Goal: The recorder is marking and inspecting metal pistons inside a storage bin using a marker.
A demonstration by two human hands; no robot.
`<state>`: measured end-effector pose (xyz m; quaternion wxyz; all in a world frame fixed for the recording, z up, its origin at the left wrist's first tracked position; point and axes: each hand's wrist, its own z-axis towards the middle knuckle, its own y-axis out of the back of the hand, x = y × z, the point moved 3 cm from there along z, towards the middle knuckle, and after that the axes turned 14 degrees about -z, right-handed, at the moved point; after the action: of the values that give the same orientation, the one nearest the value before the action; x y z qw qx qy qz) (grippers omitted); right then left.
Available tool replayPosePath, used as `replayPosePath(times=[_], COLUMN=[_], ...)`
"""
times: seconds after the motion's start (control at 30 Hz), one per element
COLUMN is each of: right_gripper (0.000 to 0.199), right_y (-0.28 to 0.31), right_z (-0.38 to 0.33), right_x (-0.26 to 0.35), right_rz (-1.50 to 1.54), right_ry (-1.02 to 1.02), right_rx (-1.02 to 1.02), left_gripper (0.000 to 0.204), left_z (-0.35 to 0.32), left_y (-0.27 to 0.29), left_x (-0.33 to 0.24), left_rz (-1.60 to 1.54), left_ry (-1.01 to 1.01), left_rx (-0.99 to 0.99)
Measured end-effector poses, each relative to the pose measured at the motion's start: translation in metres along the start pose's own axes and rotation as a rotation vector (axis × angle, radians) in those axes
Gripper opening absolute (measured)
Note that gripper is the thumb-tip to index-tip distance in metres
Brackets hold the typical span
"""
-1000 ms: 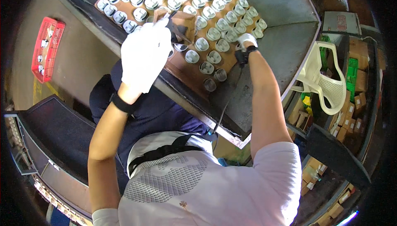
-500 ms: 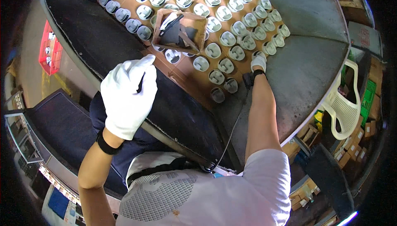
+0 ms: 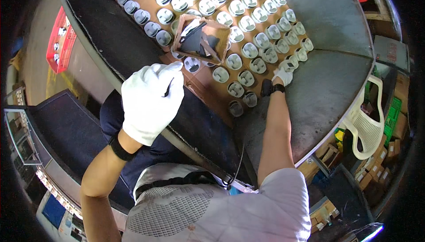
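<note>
From the head view, my left hand (image 3: 151, 101) hangs in its white glove above the near edge of the tabletop (image 3: 336, 87), just on my side of the small cardboard box (image 3: 200, 40). The fingers are curled closed around a small dark piece (image 3: 168, 89) whose tip peeks out from the glove. The box sits among the rows of pale round parts (image 3: 248, 49) on the brown board (image 3: 201, 82), holding more dark pieces.

My right hand (image 3: 283, 74) reaches well to the right of the box, at the end of a row. Its fingers press down on one dark-topped round part (image 3: 288, 66); I cannot tell whether they are closed on it or only touching it.

To do this well, I judge that I should keep the right fingers steady on that part so it does not tip its neighbours, which stand almost touching. I should keep the left grip firm but light, since the dark piece is thin and could slip inside the glove. Working outward from the box, row by row, should keep my forearms from brushing the parts beside it.
</note>
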<state>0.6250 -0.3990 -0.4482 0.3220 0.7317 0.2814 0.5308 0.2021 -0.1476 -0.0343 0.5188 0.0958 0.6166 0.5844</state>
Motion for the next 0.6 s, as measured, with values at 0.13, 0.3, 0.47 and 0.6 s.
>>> replayPosePath(times=[0.13,0.3,0.47,0.6], right_gripper=[0.020,0.023,0.035,0.036], right_y=[0.016,0.031,0.117,0.151], right_z=[-0.043,-0.125,-0.259,-0.290], right_x=[0.111,0.207,0.301,0.308], right_rz=[0.105,0.714,-0.349,-0.348], right_ry=[0.472,0.480,1.428,1.400], right_rx=[0.347,1.105,0.328,0.418], left_gripper=[0.014,0.013,0.016,0.017], left_z=[-0.006,-0.006,-0.015,-0.018], left_y=[0.001,0.005,0.003,0.009], left_x=[-0.002,-0.003,0.002,0.001], left_rz=[0.033,-0.017,-0.036,-0.087], left_ry=[0.071,0.031,0.006,-0.108], left_rx=[-0.005,-0.065,-0.112,-0.126])
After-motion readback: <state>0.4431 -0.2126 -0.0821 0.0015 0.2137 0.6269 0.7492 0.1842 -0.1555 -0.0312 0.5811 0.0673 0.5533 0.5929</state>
